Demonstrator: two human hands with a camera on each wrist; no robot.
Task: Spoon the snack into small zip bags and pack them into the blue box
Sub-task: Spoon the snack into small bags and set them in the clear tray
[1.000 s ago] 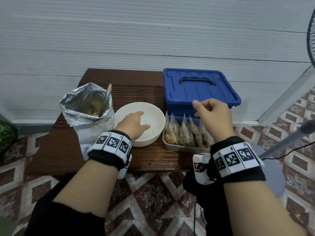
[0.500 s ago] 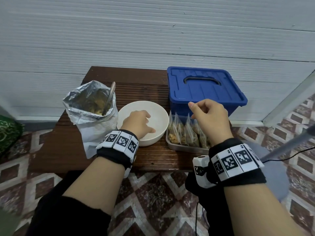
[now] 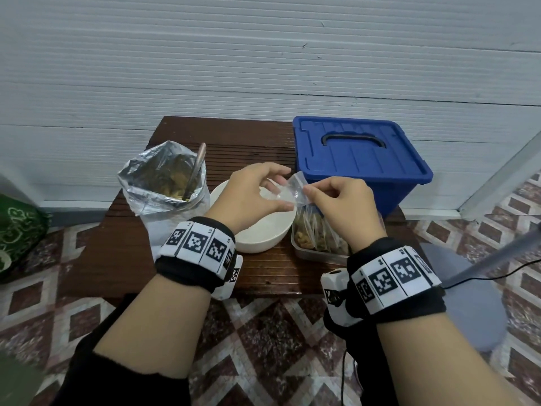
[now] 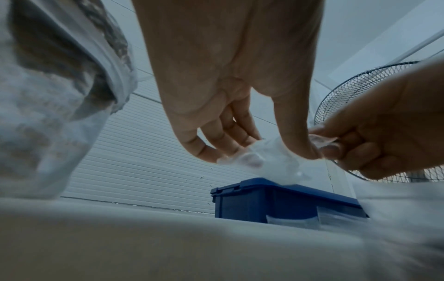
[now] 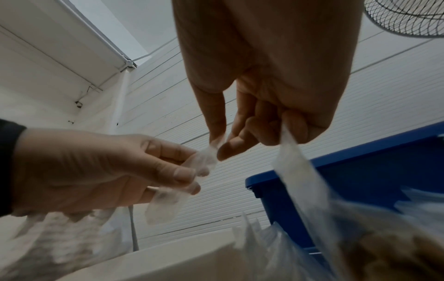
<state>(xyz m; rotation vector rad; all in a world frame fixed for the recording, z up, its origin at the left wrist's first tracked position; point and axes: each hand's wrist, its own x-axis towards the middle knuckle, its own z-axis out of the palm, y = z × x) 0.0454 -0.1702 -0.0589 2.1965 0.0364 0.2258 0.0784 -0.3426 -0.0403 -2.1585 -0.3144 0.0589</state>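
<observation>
A small empty clear zip bag (image 3: 289, 190) hangs above the white bowl (image 3: 263, 234), held between both hands. My left hand (image 3: 281, 189) pinches its left side between thumb and fingers. My right hand (image 3: 307, 193) pinches its upper right corner. The left wrist view shows the bag (image 4: 276, 165) crumpled under the left hand (image 4: 261, 154). In the right wrist view the right hand (image 5: 220, 145) nips the bag (image 5: 163, 205) with thumb and forefinger. The blue box (image 3: 357, 159) stands behind with its lid closed. An open foil snack bag (image 3: 164, 186) with a spoon (image 3: 197, 165) in it stands left of the bowl.
A metal tray (image 3: 310, 254) of filled zip bags sits in front of the blue box, under my right wrist. The small brown table (image 3: 263, 276) stands against a white wall. A fan (image 4: 360, 95) and its pole stand to the right, and a green bag (image 3: 17, 230) lies on the floor at the left.
My left hand has lifted out of the bowl and my right hand has come left from over the tray. Both now pinch a clear zip bag between them.
</observation>
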